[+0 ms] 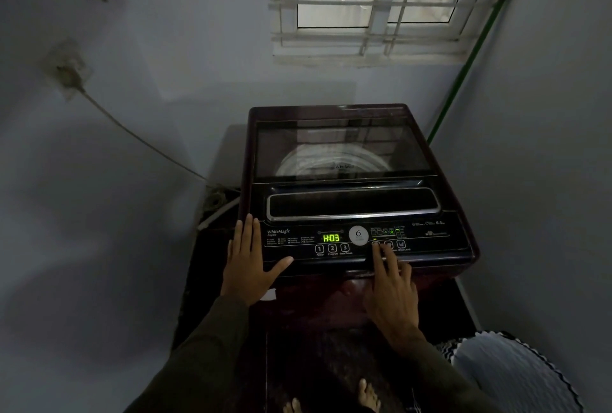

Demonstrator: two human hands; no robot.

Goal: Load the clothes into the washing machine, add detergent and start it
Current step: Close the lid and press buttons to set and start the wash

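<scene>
The washing machine (347, 181) has its lid shut. The left hand (251, 260) lies flat and released on the panel's left edge. The right hand (392, 283) grasps nothing, one fingertip (376, 244) on a button.

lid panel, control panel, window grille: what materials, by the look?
Lid panel: likely tinted glass, glossy; it mirrors the window and the drum shows through. Control panel: probably glossy black plastic with printed legends and a lit green display. Window grille: looks like white-painted metal bars, matte; material uncertain.

Left hand (249, 263) lies flat, palm down, fingers spread and thumb out. Right hand (392, 290) reaches forward, index finger extended, other fingers loosely curled.
</scene>
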